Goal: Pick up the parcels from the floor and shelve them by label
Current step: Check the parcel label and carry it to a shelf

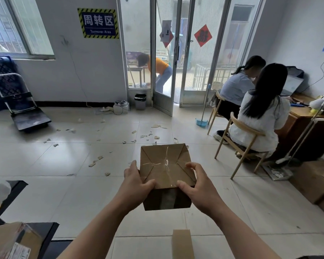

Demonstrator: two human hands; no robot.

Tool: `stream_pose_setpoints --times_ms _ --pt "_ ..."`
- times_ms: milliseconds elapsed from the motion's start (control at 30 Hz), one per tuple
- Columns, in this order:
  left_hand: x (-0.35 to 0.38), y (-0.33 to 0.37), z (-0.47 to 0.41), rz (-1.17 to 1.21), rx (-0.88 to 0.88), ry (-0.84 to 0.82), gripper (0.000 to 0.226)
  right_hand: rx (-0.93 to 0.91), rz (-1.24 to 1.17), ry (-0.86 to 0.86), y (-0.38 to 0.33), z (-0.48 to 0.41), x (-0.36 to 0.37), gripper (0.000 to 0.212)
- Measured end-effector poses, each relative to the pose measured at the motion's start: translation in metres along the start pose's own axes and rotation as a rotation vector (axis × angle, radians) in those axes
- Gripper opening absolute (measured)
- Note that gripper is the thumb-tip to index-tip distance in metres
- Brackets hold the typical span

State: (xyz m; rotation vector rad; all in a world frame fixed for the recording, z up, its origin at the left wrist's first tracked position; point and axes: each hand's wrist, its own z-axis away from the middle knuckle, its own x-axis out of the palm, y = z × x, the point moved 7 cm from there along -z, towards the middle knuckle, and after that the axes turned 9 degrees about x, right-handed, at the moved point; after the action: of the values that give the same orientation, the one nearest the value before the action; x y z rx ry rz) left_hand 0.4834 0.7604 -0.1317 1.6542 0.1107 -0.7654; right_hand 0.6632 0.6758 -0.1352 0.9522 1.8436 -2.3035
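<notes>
A brown cardboard parcel (165, 165) with clear tape across its folded top is held up in front of me above the tiled floor. My left hand (137, 184) grips its near left corner, thumb on top. My right hand (196, 186) grips the near right corner, fingers curled over the top face. No label shows on the faces turned to me. Another taped parcel with a printed label (13, 242) lies at the bottom left on a dark shelf surface. A narrow brown box (182, 243) stands on the floor by my arms.
Two seated people (258, 113) on wooden chairs work at a desk (303, 116) on the right. A folding hand cart (24, 111) leans at the left wall. Paper scraps (101, 157) litter the tiles. A glass door (163, 71) stands ajar; a person bends outside.
</notes>
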Motion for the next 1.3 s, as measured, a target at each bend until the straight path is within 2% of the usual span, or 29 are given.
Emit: stream_pose_setpoints --times_ms 167,333,400,500,667,767,900,1033,1100,1167,1300 --pt "0.006 0.0 -0.004 -0.083 0.041 0.018 0.064 0.009 -0.003 0.002 0.0 -0.001 -0.006 0.092" --pt "0.007 0.003 -0.002 -0.133 0.091 0.033 0.069 0.1 0.065 -0.014 0.009 -0.007 0.002 0.107" --pt "0.006 0.002 -0.001 -0.1 0.121 0.027 0.066 0.156 0.041 -0.023 0.013 -0.009 0.007 0.105" --pt "0.003 -0.008 0.002 -0.006 0.075 0.023 0.066 0.22 -0.098 -0.025 0.019 -0.01 0.015 0.09" --pt "-0.003 -0.021 0.007 0.265 -0.061 0.127 0.043 0.247 -0.399 -0.054 0.022 -0.008 0.026 0.057" --pt "-0.006 -0.021 0.009 0.241 -0.081 0.159 0.041 0.266 -0.472 -0.03 0.023 -0.007 0.027 0.047" --pt "-0.009 -0.018 0.012 0.174 -0.059 0.194 0.045 0.347 -0.472 -0.024 0.031 -0.008 0.029 0.053" --pt "-0.007 -0.017 0.012 0.129 -0.077 0.183 0.055 0.381 -0.471 0.014 0.032 -0.008 0.027 0.096" --pt "-0.007 -0.02 0.012 0.099 -0.092 0.192 0.058 0.401 -0.477 0.05 0.037 -0.008 0.025 0.107" --pt "-0.007 -0.022 0.012 0.053 -0.097 0.199 0.058 0.421 -0.49 0.064 0.04 -0.008 0.024 0.103" --pt "-0.005 -0.027 0.011 0.042 -0.088 0.217 0.05 0.402 -0.507 0.066 0.043 -0.006 0.023 0.08"
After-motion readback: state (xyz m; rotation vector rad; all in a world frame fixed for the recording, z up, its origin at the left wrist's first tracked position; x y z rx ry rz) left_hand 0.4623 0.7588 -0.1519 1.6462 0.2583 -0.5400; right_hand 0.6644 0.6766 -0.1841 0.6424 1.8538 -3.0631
